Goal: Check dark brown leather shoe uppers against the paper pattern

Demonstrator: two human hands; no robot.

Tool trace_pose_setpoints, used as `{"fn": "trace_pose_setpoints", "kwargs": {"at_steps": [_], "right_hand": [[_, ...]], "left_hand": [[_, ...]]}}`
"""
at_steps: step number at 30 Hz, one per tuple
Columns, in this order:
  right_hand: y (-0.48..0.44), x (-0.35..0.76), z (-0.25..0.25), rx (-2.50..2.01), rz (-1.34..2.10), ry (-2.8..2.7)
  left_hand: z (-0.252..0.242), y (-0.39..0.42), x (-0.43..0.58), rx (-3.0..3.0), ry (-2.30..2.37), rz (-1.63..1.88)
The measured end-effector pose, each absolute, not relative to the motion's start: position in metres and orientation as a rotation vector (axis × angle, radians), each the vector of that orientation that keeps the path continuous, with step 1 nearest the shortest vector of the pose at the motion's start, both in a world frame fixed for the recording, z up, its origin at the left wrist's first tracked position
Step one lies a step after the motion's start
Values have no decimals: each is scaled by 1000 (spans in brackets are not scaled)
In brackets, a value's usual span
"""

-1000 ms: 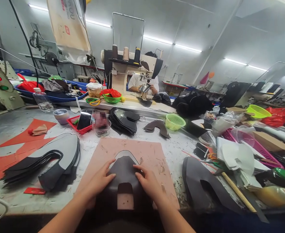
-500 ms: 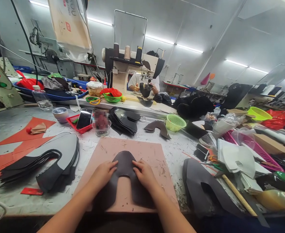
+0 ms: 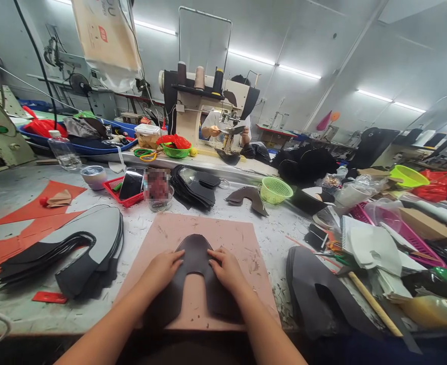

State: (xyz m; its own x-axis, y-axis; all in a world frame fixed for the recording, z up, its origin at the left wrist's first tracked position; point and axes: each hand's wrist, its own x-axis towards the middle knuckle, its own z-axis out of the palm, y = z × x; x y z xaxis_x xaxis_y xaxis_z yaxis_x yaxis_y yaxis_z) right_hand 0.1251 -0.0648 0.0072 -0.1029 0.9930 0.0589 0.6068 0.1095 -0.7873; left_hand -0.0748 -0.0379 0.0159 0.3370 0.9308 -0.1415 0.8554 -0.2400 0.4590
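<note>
A dark U-shaped shoe upper piece (image 3: 196,256) lies on a pink cutting board (image 3: 234,238) in front of me, its rounded toe end pointing away. My left hand (image 3: 164,271) grips its left edge near the toe, fingertips on the dark surface. At the matching spot on the right edge, my right hand (image 3: 225,268) holds it with thumb and fingers. Both forearms cover parts of the two legs of the piece. To the right, a stack of similar dark upper pieces (image 3: 303,284) rests by the board; a grey-and-black stack (image 3: 105,235) sits to the left.
Behind the board are more black pieces (image 3: 191,185), a green basket (image 3: 275,190) and a red tray (image 3: 126,198) with a phone. A sewing machine (image 3: 191,109) stands beyond, a person working behind it. A wooden stick (image 3: 375,304) and clutter fill the right side.
My hands and the upper piece look almost unmoved; the view has shifted slightly. Behind the sewing machine, the person's hands have changed the position of the dark piece they hold.
</note>
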Motion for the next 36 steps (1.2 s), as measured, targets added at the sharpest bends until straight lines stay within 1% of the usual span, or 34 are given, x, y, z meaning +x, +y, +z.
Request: {"fn": "trace_pose_setpoints", "kwargs": {"at_steps": [5, 8, 10, 14, 19, 22, 29, 36], "right_hand": [[-63, 125, 8, -1585, 833, -1769], [-59, 124, 9, -1589, 836, -1767], [-59, 124, 10, -1596, 842, -1750], [-81, 133, 12, -1620, 871, -1661], [-133, 154, 10, -1755, 1034, -1463], [-153, 159, 8, -1760, 1047, -1376], [-157, 163, 8, -1799, 1024, -1397], [-157, 164, 15, -1822, 966, -1525]], "left_hand": [[33, -33, -67, 2341, 1633, 78], [39, -24, -51, 2587, 1505, 61], [36, -18, -39, 2652, 1406, 81], [26, -14, -25, 2662, 1385, 79], [21, -14, -24, 2701, 1376, 65], [18, -13, -22, 2758, 1402, 72], [14, -13, -17, 2761, 1391, 96], [17, -16, -13, 2812, 1411, -62]]}}
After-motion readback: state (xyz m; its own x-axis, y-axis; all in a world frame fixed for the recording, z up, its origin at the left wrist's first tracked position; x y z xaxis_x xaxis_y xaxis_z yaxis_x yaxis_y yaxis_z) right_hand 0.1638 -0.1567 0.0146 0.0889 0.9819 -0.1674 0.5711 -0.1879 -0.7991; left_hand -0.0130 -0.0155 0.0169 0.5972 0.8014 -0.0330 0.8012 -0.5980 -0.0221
